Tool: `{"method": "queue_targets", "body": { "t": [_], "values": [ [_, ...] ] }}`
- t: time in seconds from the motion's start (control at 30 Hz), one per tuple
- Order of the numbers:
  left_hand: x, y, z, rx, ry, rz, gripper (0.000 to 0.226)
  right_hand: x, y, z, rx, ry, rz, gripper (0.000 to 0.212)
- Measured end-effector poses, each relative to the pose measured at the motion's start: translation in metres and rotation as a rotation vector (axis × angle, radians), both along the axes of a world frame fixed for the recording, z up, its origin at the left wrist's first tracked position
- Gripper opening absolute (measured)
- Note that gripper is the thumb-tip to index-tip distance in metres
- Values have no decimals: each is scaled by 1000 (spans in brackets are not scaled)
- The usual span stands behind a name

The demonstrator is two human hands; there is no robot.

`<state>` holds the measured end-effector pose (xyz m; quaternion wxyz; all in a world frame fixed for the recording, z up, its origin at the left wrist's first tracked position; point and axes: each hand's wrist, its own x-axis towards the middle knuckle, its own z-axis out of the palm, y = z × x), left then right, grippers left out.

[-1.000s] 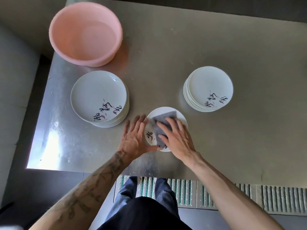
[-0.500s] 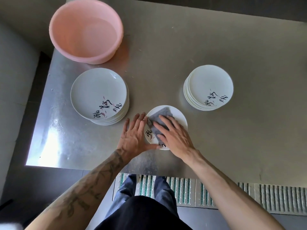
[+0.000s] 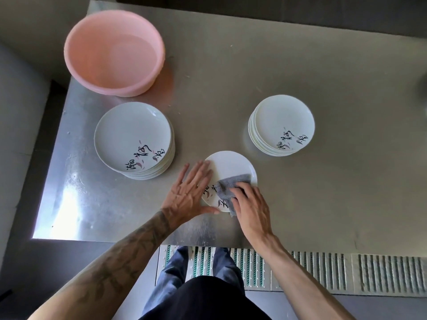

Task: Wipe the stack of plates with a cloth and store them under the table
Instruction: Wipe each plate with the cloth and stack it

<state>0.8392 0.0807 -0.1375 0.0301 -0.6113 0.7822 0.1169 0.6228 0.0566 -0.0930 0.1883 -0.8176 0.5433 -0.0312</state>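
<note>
Cloth [image 3: 227,184] dragged from the plate's [image 3: 231,165] middle to its near-right rim, bunched under bent fingers of the right hand [image 3: 250,204]. Left hand [image 3: 188,192] flat, fingers spread, bracing the plate's left rim on the surface [image 3: 323,204]. Probably mid-wipe; storing later.

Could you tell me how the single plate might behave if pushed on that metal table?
The plate looks glazed, so it would probably slide on the shiny table; the left hand seems to brace it. Likely stiff and breakable.
</note>
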Motion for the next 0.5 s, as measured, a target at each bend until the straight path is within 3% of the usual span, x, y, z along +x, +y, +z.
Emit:
{"method": "queue_targets", "body": {
  "t": [0.23, 0.5],
  "values": [
    [-4, 0, 4, -110, -94, -118, 100, -17, 1, 11, -12, -46, -120, 20],
    [-7, -4, 35, -96, 145, -41, 65, -32, -14, 43, -155, -410, -365, 22]
  ]
}}
